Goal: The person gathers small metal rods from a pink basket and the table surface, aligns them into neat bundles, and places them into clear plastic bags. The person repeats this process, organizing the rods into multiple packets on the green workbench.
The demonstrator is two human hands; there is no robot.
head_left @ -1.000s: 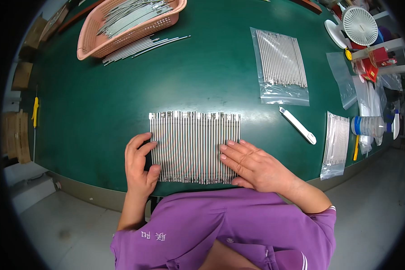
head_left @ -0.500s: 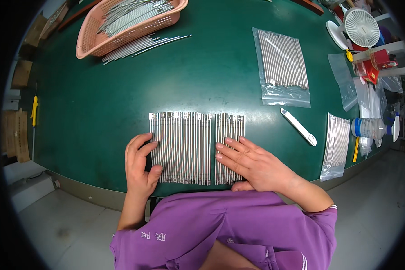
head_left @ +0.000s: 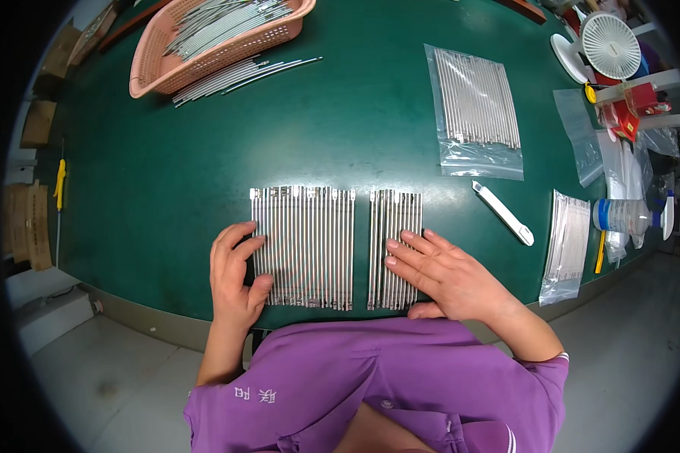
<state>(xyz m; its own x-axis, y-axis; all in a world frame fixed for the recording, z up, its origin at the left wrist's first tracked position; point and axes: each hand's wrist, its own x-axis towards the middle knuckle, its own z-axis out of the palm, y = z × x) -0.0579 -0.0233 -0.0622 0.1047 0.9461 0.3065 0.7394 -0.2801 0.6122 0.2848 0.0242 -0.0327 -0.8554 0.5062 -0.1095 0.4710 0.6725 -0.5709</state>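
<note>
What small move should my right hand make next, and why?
Probably slide the right hand slightly rightward: its fingers lie on the smaller row of metal rods, and only a narrow strip of green table separates that from the larger row, beside the left hand, so they could mix.

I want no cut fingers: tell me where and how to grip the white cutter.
Probably pinch the white cutter across its narrow body near the wider end, coming from the lower right; it lies flat, its tapered tip pointing up-left.
</note>
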